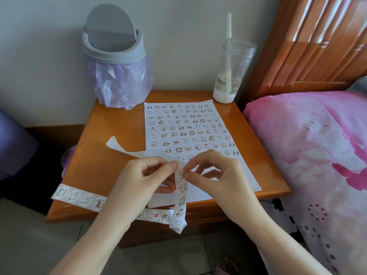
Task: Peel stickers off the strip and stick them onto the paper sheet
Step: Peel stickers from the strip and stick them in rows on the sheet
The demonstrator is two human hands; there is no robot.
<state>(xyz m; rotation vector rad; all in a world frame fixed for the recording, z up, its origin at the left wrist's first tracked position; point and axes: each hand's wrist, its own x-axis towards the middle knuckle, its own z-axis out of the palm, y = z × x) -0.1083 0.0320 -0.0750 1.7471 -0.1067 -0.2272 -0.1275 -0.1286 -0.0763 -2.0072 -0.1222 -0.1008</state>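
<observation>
Nightstand (111, 124) by bed (317, 145) bore sheet (238, 175). Bin (113, 46) held purple liner (119, 82); bottle (232, 70), little water, straw (229, 26). Our left hand (143, 177), right hand (220, 175) both pinched strip (181, 201).

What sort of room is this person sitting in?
Most likely a bedroom. The work surface is a small wooden bedside table, right beside a bed with pink bedding and a carved wooden headboard. A little swing-lid bin stands on the table.
</observation>
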